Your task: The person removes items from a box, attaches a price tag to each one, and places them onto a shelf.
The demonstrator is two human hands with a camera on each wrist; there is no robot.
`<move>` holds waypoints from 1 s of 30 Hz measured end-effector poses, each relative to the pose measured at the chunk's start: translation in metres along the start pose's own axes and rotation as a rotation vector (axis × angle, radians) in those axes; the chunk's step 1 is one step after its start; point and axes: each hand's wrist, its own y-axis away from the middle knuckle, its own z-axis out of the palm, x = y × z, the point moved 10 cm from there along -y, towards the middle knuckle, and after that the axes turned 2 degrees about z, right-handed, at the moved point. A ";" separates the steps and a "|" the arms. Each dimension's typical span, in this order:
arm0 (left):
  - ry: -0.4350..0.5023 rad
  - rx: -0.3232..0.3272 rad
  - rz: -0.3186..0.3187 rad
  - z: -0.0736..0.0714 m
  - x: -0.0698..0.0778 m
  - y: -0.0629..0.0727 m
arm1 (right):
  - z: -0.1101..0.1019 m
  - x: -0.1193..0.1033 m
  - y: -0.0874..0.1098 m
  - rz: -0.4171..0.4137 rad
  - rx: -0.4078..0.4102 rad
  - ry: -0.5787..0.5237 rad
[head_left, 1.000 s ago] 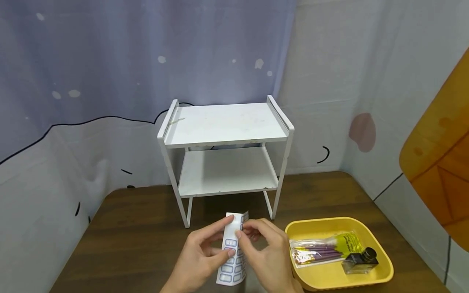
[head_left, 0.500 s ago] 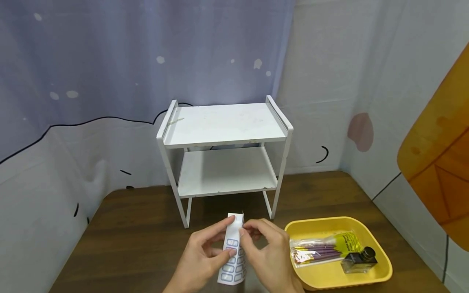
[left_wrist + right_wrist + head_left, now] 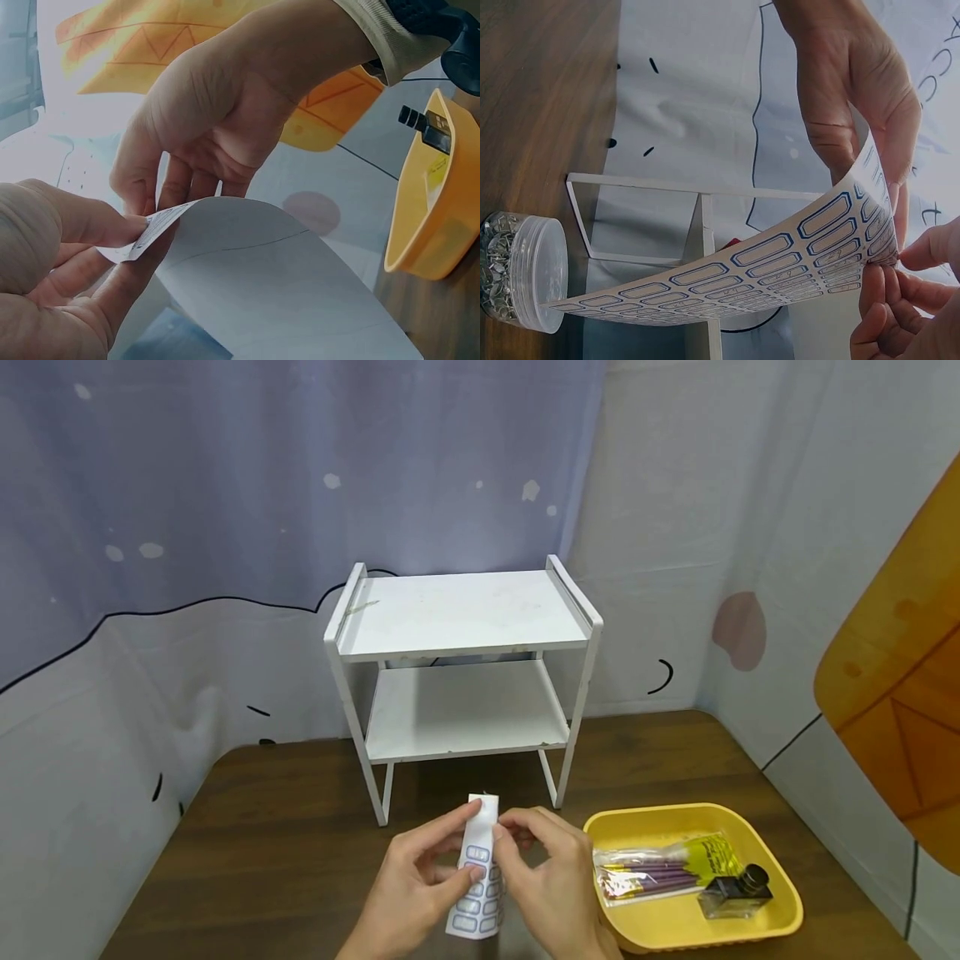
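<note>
A white sheet of blue-bordered labels (image 3: pixel 474 910) is held up between both hands, curled along its length. My left hand (image 3: pixel 408 881) pinches its left side between thumb and fingers. On the other side my right hand (image 3: pixel 551 872) pinches the curled edge with thumb and fingertips. In the left wrist view the sheet's plain back (image 3: pixel 255 277) arches away from the fingers. From the right wrist view, rows of labels (image 3: pixel 761 251) face the camera and the sheet bends sharply near the right fingertips (image 3: pixel 926 251). Whether a label is lifted there, I cannot tell.
A white two-tier shelf (image 3: pixel 465 610) stands behind the hands on the dark wooden table (image 3: pixel 247 852). To the right is a yellow tray (image 3: pixel 652 939) with a pack of paintbrushes (image 3: pixel 652 872) and a black-capped glass bottle (image 3: pixel 735 897). A clear jar of metal pieces (image 3: pixel 525 270) stands nearby.
The sheet's upper right part has folded back out of sight, so its top looks narrower. My right thumb has shifted slightly right. The left hand has barely moved.
</note>
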 end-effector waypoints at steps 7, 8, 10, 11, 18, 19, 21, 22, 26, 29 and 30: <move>-0.015 0.007 0.016 -0.001 0.000 0.000 | 0.001 0.004 -0.002 0.038 -0.014 -0.006; -0.017 0.007 0.017 -0.001 0.000 0.000 | 0.002 0.004 -0.002 0.036 -0.015 -0.007; -0.018 0.005 0.021 -0.001 0.000 0.000 | 0.002 0.004 -0.003 0.030 -0.017 -0.011; -0.020 0.005 0.023 -0.001 0.001 0.000 | 0.002 0.004 -0.003 0.027 -0.018 -0.013; -0.027 0.001 0.029 -0.002 0.001 0.000 | 0.002 0.003 -0.003 0.010 -0.009 -0.014; -0.026 0.001 0.031 -0.002 0.001 0.000 | 0.002 0.002 -0.002 0.006 -0.005 -0.012; -0.026 0.002 0.035 -0.002 0.001 0.000 | 0.002 0.002 -0.002 -0.005 0.003 -0.008; -0.026 0.003 0.037 -0.002 0.000 0.000 | 0.001 0.001 -0.002 -0.010 0.007 -0.007; -0.030 0.008 0.041 -0.002 0.000 -0.001 | 0.001 0.001 -0.002 -0.019 0.013 -0.006; -0.036 0.012 0.041 -0.003 -0.001 -0.001 | 0.002 0.002 -0.003 -0.013 0.009 -0.008; -0.037 0.014 0.043 -0.003 -0.001 -0.001 | 0.002 0.003 -0.003 -0.008 0.006 -0.010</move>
